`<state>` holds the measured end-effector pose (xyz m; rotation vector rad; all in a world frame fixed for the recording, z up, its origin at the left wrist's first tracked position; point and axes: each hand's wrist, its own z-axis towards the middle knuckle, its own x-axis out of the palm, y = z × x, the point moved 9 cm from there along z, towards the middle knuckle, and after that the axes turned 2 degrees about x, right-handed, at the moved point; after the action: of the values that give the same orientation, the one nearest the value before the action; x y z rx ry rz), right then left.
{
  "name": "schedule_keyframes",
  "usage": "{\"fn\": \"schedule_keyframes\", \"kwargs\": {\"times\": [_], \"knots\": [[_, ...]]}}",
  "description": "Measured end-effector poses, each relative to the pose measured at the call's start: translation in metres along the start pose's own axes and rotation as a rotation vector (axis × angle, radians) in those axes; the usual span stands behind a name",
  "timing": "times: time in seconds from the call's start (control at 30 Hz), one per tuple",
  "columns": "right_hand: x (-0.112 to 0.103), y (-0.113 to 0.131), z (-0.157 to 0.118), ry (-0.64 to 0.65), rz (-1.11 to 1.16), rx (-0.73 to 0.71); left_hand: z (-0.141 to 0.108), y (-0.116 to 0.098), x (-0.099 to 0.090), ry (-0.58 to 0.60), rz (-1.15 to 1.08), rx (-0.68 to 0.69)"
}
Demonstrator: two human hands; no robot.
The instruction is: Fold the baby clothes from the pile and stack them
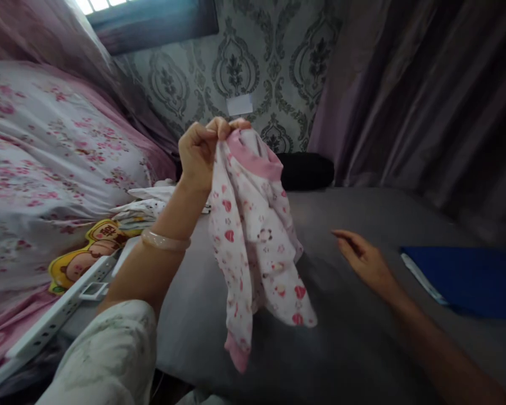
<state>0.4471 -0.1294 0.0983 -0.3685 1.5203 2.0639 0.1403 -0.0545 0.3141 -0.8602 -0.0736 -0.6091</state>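
A small long-sleeved shirt (261,230), white with red hearts and little printed figures, hangs in loose folds above the grey bed surface. My left hand (200,149) pinches it at the pink neckband, near one shoulder. One sleeve dangles lowest and ends in a pink cuff. Apart from the shirt, to its right, my right hand (365,259) is over the grey surface with fingers stretched out and nothing in them. A pale bangle sits on my left wrist.
A folded blue cloth (468,278) lies at the right on the grey mattress (354,349). A black object (307,171) rests by the patterned wall. To the left are crumpled white clothes (145,205), a yellow pig cushion (84,261), a white perforated rail (54,320) and floral fabric (54,146).
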Motion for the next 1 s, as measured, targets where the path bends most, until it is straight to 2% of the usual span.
{"fn": "schedule_keyframes", "kwargs": {"times": [0.1, 0.17, 0.27, 0.4, 0.47, 0.57, 0.67, 0.73, 0.83, 1.0], "knots": [[0.026, 0.06, 0.007, 0.166, 0.378, -0.074, -0.029, 0.024, 0.02, -0.05, -0.079, -0.135], [0.042, 0.084, 0.008, 0.254, 0.539, -0.14, -0.045, 0.039, 0.029, -0.041, -0.073, -0.203], [0.071, 0.092, 0.006, 0.416, 0.666, -0.171, -0.063, 0.054, 0.035, 0.029, -0.043, -0.221], [0.101, 0.081, -0.001, 0.583, 0.656, -0.085, -0.075, 0.066, 0.021, 0.053, 0.015, -0.186], [0.097, 0.072, 0.001, 0.563, 0.584, -0.001, -0.08, 0.072, 0.008, 0.051, 0.043, -0.189], [0.06, 0.068, 0.009, 0.422, 0.46, 0.085, -0.09, 0.083, -0.011, 0.044, 0.078, -0.227], [0.02, 0.083, 0.014, 0.366, 0.34, 0.044, -0.105, 0.105, -0.024, 0.052, 0.136, -0.326], [0.003, 0.094, 0.016, 0.34, 0.23, -0.02, -0.117, 0.126, -0.026, 0.078, 0.183, -0.405], [0.002, 0.093, 0.018, 0.337, 0.01, -0.079, -0.135, 0.16, -0.023, 0.148, 0.299, -0.47], [0.017, 0.06, 0.025, 0.387, -0.264, -0.113, -0.16, 0.206, -0.031, 0.212, 0.479, -0.544]]}}
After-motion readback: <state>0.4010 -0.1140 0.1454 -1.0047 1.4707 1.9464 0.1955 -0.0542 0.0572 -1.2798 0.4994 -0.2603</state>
